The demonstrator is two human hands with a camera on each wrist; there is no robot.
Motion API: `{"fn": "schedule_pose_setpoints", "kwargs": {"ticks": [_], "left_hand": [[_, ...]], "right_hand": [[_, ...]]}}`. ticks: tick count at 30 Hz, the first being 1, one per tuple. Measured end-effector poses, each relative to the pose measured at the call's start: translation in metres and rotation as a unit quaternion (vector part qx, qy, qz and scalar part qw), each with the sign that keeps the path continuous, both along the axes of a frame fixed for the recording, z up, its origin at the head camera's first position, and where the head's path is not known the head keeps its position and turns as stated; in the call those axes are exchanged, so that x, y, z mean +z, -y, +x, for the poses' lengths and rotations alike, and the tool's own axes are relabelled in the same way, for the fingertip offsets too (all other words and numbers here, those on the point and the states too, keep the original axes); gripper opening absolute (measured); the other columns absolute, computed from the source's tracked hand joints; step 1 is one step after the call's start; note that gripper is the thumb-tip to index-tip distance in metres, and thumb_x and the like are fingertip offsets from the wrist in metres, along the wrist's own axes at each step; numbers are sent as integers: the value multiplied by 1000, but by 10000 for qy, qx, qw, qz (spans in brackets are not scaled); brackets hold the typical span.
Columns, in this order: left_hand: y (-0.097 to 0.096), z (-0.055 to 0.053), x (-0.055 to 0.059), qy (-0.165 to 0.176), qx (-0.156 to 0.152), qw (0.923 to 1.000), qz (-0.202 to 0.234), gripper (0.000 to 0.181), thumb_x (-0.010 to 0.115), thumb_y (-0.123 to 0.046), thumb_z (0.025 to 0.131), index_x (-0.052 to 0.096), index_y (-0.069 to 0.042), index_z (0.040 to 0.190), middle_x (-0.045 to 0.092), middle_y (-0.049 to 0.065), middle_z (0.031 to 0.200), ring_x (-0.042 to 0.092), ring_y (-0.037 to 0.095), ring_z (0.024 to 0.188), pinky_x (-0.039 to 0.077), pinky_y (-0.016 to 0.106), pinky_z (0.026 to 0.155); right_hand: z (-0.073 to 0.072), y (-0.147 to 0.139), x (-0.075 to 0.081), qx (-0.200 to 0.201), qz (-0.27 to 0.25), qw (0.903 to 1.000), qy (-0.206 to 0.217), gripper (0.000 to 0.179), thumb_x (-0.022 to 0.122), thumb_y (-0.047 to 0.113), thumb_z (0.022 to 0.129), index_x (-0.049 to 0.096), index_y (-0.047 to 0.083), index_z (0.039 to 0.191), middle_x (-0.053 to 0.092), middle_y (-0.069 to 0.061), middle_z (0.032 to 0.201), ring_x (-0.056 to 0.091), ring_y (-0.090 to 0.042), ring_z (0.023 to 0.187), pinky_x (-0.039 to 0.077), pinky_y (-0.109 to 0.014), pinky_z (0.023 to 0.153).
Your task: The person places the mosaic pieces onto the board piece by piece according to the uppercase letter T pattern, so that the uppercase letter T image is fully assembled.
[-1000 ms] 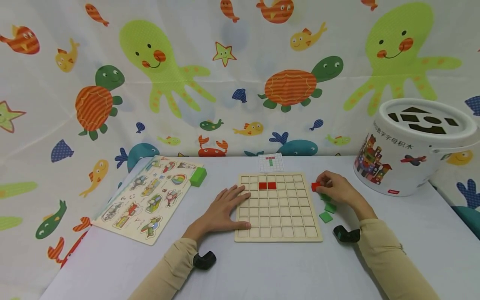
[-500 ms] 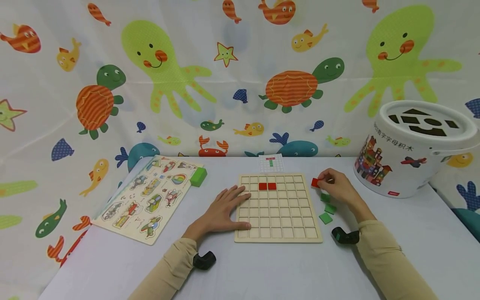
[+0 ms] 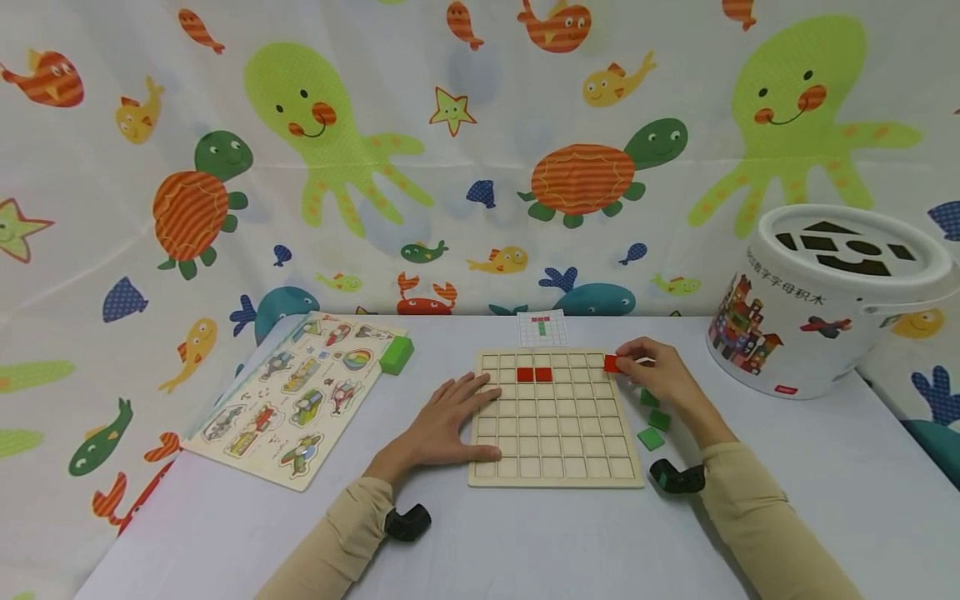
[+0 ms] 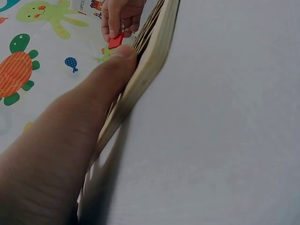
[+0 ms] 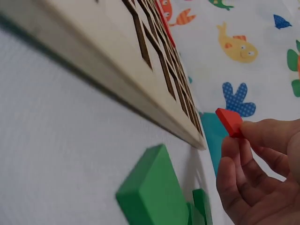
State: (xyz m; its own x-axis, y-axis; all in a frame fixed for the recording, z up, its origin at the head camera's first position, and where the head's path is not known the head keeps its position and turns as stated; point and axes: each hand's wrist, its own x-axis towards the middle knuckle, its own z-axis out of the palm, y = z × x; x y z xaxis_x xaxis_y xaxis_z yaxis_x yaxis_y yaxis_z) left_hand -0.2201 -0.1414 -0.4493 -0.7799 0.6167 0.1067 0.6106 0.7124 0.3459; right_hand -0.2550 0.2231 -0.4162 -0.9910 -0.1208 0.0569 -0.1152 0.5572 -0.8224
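Note:
Between thumb and fingers my right hand [image 3: 654, 372] pinches a small red square tile [image 5: 230, 123], held up at the right edge of the wooden grid board [image 3: 557, 477]. With fingers spread, my left hand [image 3: 448, 423] rests on the board's left side; its thumb [image 4: 110, 70] lies over the edge in the left wrist view. Two red tiles [image 3: 534, 375] sit side by side in cells of the second row. To the right of the board, below my right hand, lie several green square tiles [image 3: 651, 437].
Behind the board is a small pattern card [image 3: 555, 335] with red and green squares. A picture puzzle board [image 3: 247, 467] with a green block [image 3: 397, 355] at its corner lies left. A white bucket [image 3: 795, 350] stands at the back right.
My right hand has lifted the red tile from beside the board and carried it left to the board's edge. The left hand stays in place.

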Motion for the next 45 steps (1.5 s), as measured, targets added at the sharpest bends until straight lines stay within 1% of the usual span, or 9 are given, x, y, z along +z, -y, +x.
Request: {"fn": "schedule_pose_setpoints", "kwargs": {"ticks": [8, 13, 17, 21, 25, 29, 33, 41, 45], "left_hand": [[1, -1, -1, -14, 6, 10000, 5, 90, 60, -70, 74, 31, -29, 148, 21, 0, 158, 12, 26, 148, 12, 51, 117], [1, -1, -2, -6, -14, 10000, 27, 90, 60, -70, 75, 30, -29, 149, 20, 0, 158, 12, 26, 148, 12, 52, 117], [1, -1, -3, -11, -33, 10000, 11, 90, 60, -70, 75, 29, -29, 149, 20, 0, 158, 12, 26, 148, 12, 51, 117], [1, -1, -3, -33, -40, 10000, 21, 89, 60, -70, 75, 30, -29, 149, 20, 0, 158, 12, 26, 148, 12, 51, 117], [1, 0, -3, -17, -37, 10000, 36, 89, 61, -69, 75, 30, -29, 149, 20, 1, 158, 12, 27, 148, 11, 51, 118], [1, 0, -2, -15, -35, 10000, 33, 89, 61, -69, 75, 30, -29, 149, 20, 1, 158, 12, 27, 148, 11, 51, 117], [1, 1, -2, -7, -45, 10000, 6, 89, 60, -69, 76, 30, -28, 149, 20, 1, 158, 12, 26, 148, 12, 51, 117], [0, 2, 0, -13, -85, 10000, 34, 89, 60, -69, 76, 30, -28, 149, 21, 2, 158, 13, 28, 147, 12, 52, 117], [1, 2, -1, -44, -68, 10000, 27, 89, 60, -69, 76, 31, -27, 149, 21, 2, 158, 13, 27, 147, 13, 52, 117]], "right_hand": [[-1, 14, 4, 193, -122, 9996, -137, 27, 58, 18, 95, 59, -2, 113, 62, -21, 111, 60, -25, 93, 50, -21, 73], [-1, 24, 3, 233, -135, 9996, 38, 26, 56, 19, 96, 59, 0, 114, 62, -20, 112, 59, -27, 96, 48, -26, 75], [-2, 31, 2, 325, -189, 9992, 142, 25, 56, 18, 96, 59, 0, 113, 62, -20, 111, 60, -26, 93, 51, -28, 75], [-4, 38, 2, 452, -217, 9987, 16, 23, 56, 15, 95, 59, -2, 111, 63, -22, 108, 62, -26, 88, 52, -30, 72], [-7, 46, 3, 460, -53, 9989, 11, 20, 56, 13, 95, 60, -1, 109, 64, -20, 105, 60, -24, 85, 50, -29, 69], [-10, 55, 3, 430, 100, 9989, 139, 19, 56, 14, 95, 61, 1, 107, 64, -18, 102, 60, -23, 82, 50, -29, 66], [-14, 61, 2, 435, 304, 9984, 182, 18, 57, 16, 94, 61, 3, 106, 64, -16, 100, 62, -21, 81, 50, -27, 67], [-16, 62, 0, 657, 729, 9952, -6, 14, 57, 13, 93, 62, 2, 101, 65, -13, 94, 58, -19, 79, 48, -28, 71], [-17, 63, 0, 796, 783, 9937, -86, 13, 57, 12, 92, 63, 3, 99, 65, -13, 93, 59, -20, 79, 47, -29, 70]]}}
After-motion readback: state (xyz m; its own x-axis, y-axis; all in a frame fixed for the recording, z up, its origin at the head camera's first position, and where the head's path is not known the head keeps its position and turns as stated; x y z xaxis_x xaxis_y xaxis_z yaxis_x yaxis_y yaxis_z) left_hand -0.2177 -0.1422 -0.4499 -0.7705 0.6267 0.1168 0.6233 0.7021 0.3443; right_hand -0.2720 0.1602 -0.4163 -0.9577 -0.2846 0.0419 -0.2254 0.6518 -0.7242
